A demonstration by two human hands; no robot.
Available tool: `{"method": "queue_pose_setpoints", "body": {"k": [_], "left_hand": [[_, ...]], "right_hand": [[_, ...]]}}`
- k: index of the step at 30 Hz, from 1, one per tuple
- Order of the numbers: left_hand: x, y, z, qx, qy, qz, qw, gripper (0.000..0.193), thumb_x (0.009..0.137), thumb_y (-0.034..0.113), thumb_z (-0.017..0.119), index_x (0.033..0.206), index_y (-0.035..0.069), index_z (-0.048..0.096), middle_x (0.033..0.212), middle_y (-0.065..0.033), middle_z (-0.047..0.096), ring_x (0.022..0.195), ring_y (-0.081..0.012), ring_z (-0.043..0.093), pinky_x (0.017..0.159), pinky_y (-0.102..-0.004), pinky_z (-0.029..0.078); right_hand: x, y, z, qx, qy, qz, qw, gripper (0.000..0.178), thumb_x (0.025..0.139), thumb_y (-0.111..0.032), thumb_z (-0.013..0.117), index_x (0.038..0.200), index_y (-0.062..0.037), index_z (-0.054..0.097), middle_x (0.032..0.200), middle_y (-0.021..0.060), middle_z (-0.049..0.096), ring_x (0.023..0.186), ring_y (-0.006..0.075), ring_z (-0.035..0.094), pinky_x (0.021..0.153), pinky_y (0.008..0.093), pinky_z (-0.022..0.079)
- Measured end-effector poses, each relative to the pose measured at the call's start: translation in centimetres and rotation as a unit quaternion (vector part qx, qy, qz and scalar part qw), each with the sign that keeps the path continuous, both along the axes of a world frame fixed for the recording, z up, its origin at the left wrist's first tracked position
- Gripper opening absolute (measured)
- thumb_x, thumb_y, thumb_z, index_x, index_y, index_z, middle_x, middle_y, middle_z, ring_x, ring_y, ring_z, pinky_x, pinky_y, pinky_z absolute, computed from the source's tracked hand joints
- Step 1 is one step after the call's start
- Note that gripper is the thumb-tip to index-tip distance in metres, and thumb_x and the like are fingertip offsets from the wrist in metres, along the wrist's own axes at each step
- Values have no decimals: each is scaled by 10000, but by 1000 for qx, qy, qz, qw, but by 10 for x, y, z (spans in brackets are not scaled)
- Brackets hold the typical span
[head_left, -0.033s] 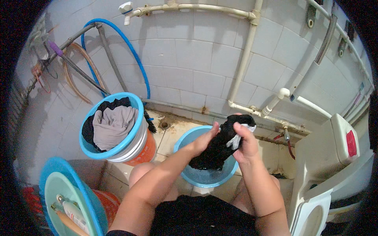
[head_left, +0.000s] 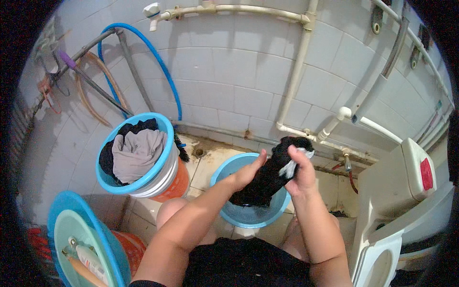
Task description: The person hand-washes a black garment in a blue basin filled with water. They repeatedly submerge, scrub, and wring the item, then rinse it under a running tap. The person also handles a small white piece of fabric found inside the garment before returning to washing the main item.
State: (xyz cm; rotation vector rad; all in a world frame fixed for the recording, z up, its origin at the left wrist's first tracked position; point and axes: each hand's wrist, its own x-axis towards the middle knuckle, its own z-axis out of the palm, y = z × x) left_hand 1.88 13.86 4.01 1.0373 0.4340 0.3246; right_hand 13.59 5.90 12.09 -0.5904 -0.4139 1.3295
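Note:
A wet-looking black garment (head_left: 263, 184) with a white patch is stretched between my two hands, above a light blue basin (head_left: 254, 225) on the floor. My right hand (head_left: 303, 176) is closed on its upper end, thumb over the white patch. On the other side my left hand (head_left: 246, 177) grips the cloth, thumb pointing up and the other fingers hidden behind it. The garment's lower part hangs into the basin and covers much of its inside.
Left of the basin stands a bucket (head_left: 174, 179) topped by a blue basin (head_left: 168, 125) with grey and black clothes (head_left: 138, 150). Nested basins (head_left: 64, 203) holding bottles stand nearer left. A white toilet (head_left: 382, 191) is at right; pipes (head_left: 291, 91) run along the tiled wall.
My right hand and the upper end of the black garment have shifted slightly up and to the right. My left hand stays nearly in place, still gripping the cloth.

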Motion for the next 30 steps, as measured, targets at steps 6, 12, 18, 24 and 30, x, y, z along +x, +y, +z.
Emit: {"method": "queue_pose_setpoints", "body": {"k": [6, 12, 18, 24, 30], "left_hand": [[-14, 13, -26, 24, 70, -125, 989, 674, 868, 561, 369, 1256, 12, 418, 1218, -107, 508, 1070, -218, 517, 914, -341, 409], [-28, 2, 13, -72, -67, 92, 991, 471, 844, 336, 536, 1173, 3, 480, 1065, -109, 582, 948, -198, 569, 836, -339, 455], [-26, -9, 49, -130, -215, 153, 956, 474, 866, 365, 456, 1152, -10, 509, 1086, -137, 590, 971, -241, 583, 891, -357, 438], [-21, -7, 39, -151, -180, 212, 949, 475, 847, 446, 452, 1067, 43, 576, 1018, -102, 618, 916, -229, 595, 854, -366, 454], [-9, -11, 39, -213, -84, 258, 938, 393, 819, 486, 459, 900, 127, 596, 836, -39, 634, 693, -192, 615, 636, -326, 507]], "right_hand": [[71, 5, 3, 17, 20, -180, 983, 191, 807, -137, 594, 980, -58, 583, 862, 79, 631, 757, 199, 610, 684, 313, 501], [64, -1, -12, -21, -145, -229, 962, 301, 806, -73, 564, 1104, -29, 564, 941, 55, 603, 829, 149, 570, 722, 278, 469], [16, 5, -42, -38, -297, -212, 930, 233, 797, -44, 542, 1024, -51, 595, 1045, 64, 554, 952, 174, 515, 877, 282, 384], [-19, -4, -32, 116, -559, -260, 779, 491, 766, -163, 622, 1235, -102, 487, 1348, 161, 322, 1207, 311, 371, 1000, 385, 299], [-37, -2, -49, 96, -646, -231, 721, 693, 664, -327, 742, 1248, -79, 462, 1249, 208, 367, 1101, 367, 435, 921, 414, 379]]}}
